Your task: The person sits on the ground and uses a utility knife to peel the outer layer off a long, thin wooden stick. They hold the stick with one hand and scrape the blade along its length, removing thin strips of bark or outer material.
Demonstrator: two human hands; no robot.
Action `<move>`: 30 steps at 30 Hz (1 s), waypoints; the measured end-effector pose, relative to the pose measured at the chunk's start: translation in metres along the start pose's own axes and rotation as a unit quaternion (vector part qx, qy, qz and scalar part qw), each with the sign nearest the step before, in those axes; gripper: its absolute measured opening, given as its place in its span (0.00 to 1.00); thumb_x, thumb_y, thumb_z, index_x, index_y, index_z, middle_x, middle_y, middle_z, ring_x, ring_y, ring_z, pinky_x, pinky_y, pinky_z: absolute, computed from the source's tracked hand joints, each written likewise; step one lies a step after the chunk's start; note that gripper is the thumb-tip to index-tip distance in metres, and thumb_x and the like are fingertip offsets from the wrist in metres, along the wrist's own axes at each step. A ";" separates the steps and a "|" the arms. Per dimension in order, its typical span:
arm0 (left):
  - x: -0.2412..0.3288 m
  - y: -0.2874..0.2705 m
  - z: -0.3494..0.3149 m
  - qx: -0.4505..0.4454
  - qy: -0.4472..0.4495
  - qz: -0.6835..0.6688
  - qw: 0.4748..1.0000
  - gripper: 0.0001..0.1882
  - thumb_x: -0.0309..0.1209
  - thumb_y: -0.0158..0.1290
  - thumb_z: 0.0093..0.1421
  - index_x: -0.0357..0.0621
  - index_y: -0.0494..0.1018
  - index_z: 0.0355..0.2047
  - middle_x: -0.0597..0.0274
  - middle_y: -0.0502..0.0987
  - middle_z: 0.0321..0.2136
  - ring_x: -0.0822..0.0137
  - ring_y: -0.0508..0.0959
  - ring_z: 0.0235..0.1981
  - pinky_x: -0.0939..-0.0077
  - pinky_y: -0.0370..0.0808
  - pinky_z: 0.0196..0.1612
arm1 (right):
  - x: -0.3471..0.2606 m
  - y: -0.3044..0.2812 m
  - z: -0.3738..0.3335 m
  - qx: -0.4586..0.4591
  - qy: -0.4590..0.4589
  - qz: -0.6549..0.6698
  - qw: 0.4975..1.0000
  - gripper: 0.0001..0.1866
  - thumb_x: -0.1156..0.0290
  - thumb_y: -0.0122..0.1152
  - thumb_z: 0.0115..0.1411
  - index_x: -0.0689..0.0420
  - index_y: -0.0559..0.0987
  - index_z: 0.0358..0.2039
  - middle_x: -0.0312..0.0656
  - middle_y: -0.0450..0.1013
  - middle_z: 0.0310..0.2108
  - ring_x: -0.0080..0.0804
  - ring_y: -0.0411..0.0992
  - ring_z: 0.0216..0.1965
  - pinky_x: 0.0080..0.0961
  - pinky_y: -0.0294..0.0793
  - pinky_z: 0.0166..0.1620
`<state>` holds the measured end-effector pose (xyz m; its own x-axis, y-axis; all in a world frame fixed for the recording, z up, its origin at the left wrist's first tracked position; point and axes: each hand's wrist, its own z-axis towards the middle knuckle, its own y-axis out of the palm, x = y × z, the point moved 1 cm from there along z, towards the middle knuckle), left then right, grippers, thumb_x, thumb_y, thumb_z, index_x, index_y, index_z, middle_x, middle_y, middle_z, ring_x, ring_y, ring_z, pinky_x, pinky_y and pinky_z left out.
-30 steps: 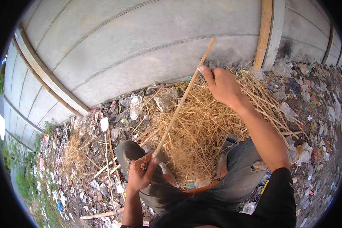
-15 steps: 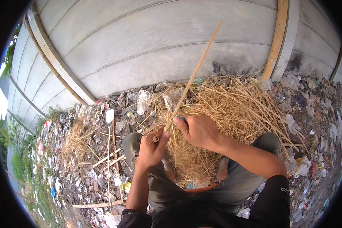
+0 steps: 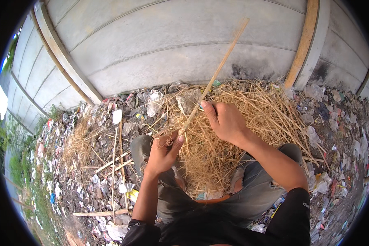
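Note:
A long, thin bamboo strip (image 3: 220, 68) slants up and away to the right from my lap toward the wall. My left hand (image 3: 163, 155) is closed around its lower end, thumb along the strip, with thin curled shavings (image 3: 165, 141) about the fingers. Farther up, my right hand (image 3: 228, 121) is closed, its thumb by the strip. A small teal bit shows at that thumb; the rest of what it grips is hidden in the fist. Beneath both hands lies a heap of pale shavings (image 3: 209, 160), between my knees.
A grey panelled wall (image 3: 172, 45) rises ahead, with wooden posts (image 3: 303, 45) against it. More long strips (image 3: 289, 119) lie on the heap's right side. Left of me are loose sticks (image 3: 115, 168) and a short pole (image 3: 98, 213) on litter-strewn ground. Plants (image 3: 18, 164) grow at the far left.
My right hand has slid up the strip, away from me and to the right. My left hand keeps its hold on the lower end. The strip's far tip has shifted slightly right.

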<state>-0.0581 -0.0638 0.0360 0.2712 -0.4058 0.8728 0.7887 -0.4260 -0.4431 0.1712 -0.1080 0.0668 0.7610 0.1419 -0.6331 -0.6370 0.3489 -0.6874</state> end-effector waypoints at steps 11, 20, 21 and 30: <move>-0.004 -0.001 0.003 0.007 0.046 0.011 0.999 0.15 0.36 0.56 0.69 0.32 0.76 0.37 0.64 0.68 0.20 0.75 0.66 0.23 0.73 0.66 0.27 | -0.008 0.016 -0.013 0.006 -0.051 -0.072 0.996 0.31 0.49 0.39 0.74 0.61 0.78 0.26 0.51 0.72 0.14 0.52 0.75 0.18 0.44 0.74 0.24; -0.002 0.001 -0.003 -0.016 -0.026 -0.030 0.999 0.16 0.37 0.57 0.69 0.32 0.76 0.38 0.70 0.68 0.19 0.80 0.65 0.23 0.77 0.65 0.25 | 0.005 0.032 -0.016 -0.087 -0.031 0.097 0.991 0.34 0.48 0.40 0.74 0.60 0.75 0.18 0.47 0.66 0.10 0.45 0.67 0.12 0.42 0.67 0.22; -0.004 0.000 -0.003 -0.017 -0.022 -0.032 0.999 0.16 0.37 0.57 0.69 0.33 0.76 0.38 0.70 0.68 0.19 0.80 0.65 0.23 0.77 0.65 0.25 | 0.007 0.033 -0.015 -0.098 -0.024 0.112 0.989 0.34 0.48 0.40 0.74 0.59 0.75 0.18 0.46 0.66 0.09 0.43 0.66 0.12 0.41 0.66 0.22; -0.002 -0.003 0.000 -0.018 0.018 -0.010 1.000 0.16 0.38 0.56 0.69 0.33 0.75 0.38 0.66 0.68 0.18 0.78 0.66 0.22 0.76 0.67 0.25 | -0.001 0.033 -0.016 -0.017 -0.064 0.020 0.998 0.36 0.46 0.41 0.74 0.59 0.73 0.16 0.41 0.63 0.09 0.32 0.67 0.12 0.38 0.66 0.22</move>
<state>-0.0613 -0.0617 0.0357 0.2358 -0.4251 0.8739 0.7734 -0.4623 -0.4336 0.1474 -0.1110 0.0388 0.7432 0.2723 -0.6112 -0.6691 0.3096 -0.6756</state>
